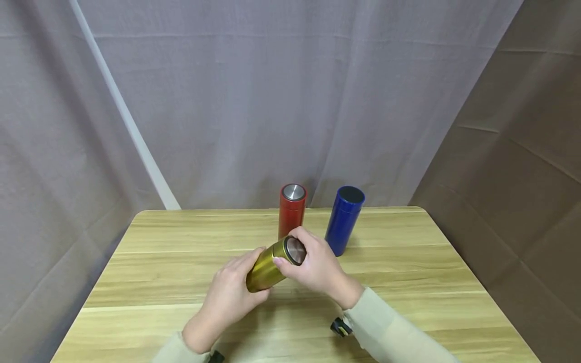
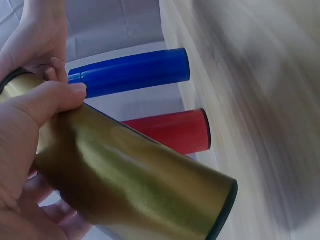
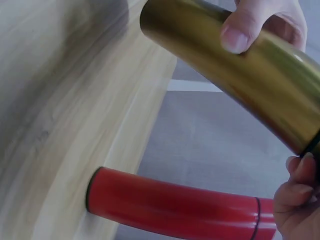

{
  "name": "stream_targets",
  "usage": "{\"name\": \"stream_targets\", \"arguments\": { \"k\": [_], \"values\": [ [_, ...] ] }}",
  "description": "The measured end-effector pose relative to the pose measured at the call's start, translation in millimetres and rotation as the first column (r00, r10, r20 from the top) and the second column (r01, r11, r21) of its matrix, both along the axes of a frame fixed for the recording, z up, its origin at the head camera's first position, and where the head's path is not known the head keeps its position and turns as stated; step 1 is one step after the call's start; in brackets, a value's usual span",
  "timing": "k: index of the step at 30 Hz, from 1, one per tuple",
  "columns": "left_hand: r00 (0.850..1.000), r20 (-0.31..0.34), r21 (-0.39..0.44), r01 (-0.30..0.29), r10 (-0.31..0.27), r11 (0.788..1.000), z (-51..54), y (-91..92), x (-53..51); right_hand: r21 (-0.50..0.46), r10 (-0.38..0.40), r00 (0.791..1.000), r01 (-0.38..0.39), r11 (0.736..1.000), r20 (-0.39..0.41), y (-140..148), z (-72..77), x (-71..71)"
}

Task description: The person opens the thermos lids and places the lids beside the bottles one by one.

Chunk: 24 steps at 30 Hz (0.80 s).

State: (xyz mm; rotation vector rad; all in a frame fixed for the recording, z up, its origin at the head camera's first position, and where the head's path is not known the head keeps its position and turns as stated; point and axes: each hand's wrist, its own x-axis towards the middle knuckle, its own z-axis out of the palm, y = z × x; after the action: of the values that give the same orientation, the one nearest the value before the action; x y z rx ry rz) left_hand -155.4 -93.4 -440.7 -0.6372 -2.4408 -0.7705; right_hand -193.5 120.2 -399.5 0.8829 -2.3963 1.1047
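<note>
A gold thermos flask (image 1: pixel 265 269) with a silver-topped lid (image 1: pixel 295 250) is held tilted above the table, its lid end up and to the right. My left hand (image 1: pixel 231 290) grips the flask's body, thumb on one side and fingers on the other. With its thumb and fingers, my right hand (image 1: pixel 317 262) grips the lid end. In the left wrist view, the dark-rimmed base of the gold flask (image 2: pixel 150 175) hangs off the tabletop. Behind the hands stands a red flask (image 1: pixel 291 212), its lower part hidden by the right hand and gold flask.
A blue flask (image 1: pixel 343 222) with a dark top stands upright to the right of the red one. The wooden table (image 1: pixel 181 242) ends at a grey curtain (image 1: pixel 254 101) at the back. A brown cloth wall (image 1: pixel 517 191) rises on the right.
</note>
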Motion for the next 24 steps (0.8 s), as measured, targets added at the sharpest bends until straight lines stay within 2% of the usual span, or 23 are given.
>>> {"name": "stream_targets", "arguments": {
  "k": [5, 11, 13, 14, 15, 18, 19, 20, 21, 22, 24],
  "values": [
    [1.000, 0.027, 0.020, 0.016, -0.017, 1.000, 2.6, 0.1, 0.7, 0.036, 0.026, 0.985, -0.020, 0.999, -0.168, 2.3, 2.0, -0.6],
    [0.997, 0.066, 0.030, 0.033, -0.034, 0.999, 4.4, 1.5, -1.0, 0.052, 0.050, 0.970, -0.039, 0.998, -0.238, 3.6, 4.0, -4.1],
    [0.990, 0.117, 0.064, 0.074, -0.081, 0.995, 4.1, 0.6, -1.4, 0.063, 0.078, 0.962, -0.064, 0.996, -0.261, 3.7, 5.0, -4.0],
    [0.978, 0.161, 0.094, 0.118, -0.132, 0.989, 3.5, -0.1, -1.7, 0.078, 0.100, 0.955, -0.081, 0.994, -0.278, 3.5, 5.6, -3.3],
    [0.959, 0.209, 0.126, 0.165, -0.189, 0.978, 2.6, -0.9, -1.7, 0.099, 0.125, 0.945, -0.100, 0.990, -0.301, 3.3, 6.3, -2.3],
    [0.874, 0.339, 0.225, 0.284, -0.348, 0.932, -0.6, -2.4, -1.6, 0.170, 0.205, 0.911, -0.153, 0.973, -0.358, 2.4, 8.6, 1.1],
    [0.855, 0.363, 0.239, 0.298, -0.370, 0.924, -1.6, -2.3, -1.3, 0.192, 0.220, 0.907, -0.159, 0.968, -0.358, 2.3, 9.4, 2.0],
    [0.853, 0.371, 0.234, 0.298, -0.368, 0.925, -2.2, -1.9, -1.1, 0.208, 0.224, 0.912, -0.159, 0.965, -0.344, 2.4, 10.3, 2.9],
    [0.864, 0.367, 0.215, 0.280, -0.343, 0.936, -2.8, -1.3, -1.1, 0.217, 0.219, 0.923, -0.154, 0.964, -0.316, 2.9, 11.0, 3.5],
    [0.885, 0.351, 0.194, 0.249, -0.304, 0.949, -2.7, -0.3, -1.3, 0.217, 0.202, 0.941, -0.145, 0.965, -0.272, 3.8, 11.7, 4.0],
    [0.931, 0.309, 0.153, 0.150, -0.192, 0.977, -2.5, 1.5, -2.4, 0.209, 0.138, 0.977, -0.103, 0.973, -0.160, 6.0, 12.8, 4.5]
  ]
}}
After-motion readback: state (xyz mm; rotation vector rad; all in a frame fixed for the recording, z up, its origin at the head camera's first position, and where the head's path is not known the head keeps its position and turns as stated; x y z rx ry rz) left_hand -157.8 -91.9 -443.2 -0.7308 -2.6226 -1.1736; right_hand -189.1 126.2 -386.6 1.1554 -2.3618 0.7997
